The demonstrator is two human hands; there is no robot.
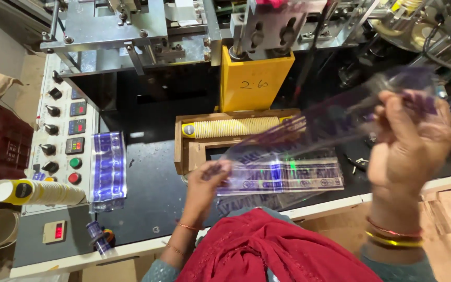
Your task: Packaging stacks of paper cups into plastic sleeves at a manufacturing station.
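Observation:
Between my two hands stretches a long clear plastic sleeve bag (309,137) printed in purple. My left hand (207,180) pinches its lower end near the black table top. My right hand (411,141), raised and blurred, grips its upper end at the right. Under the bag lies a flat stack of the same printed bags (288,180). Behind it, a row of nested yellow paper cups (230,127) lies on its side in a wooden tray (184,151).
A cup-making machine with a yellow block (254,78) stands behind. At the left is a control panel (61,136) with knobs, displays and a green and a red button. More bags (108,167) lie beside it, and another cup stack (37,192) lies on its side.

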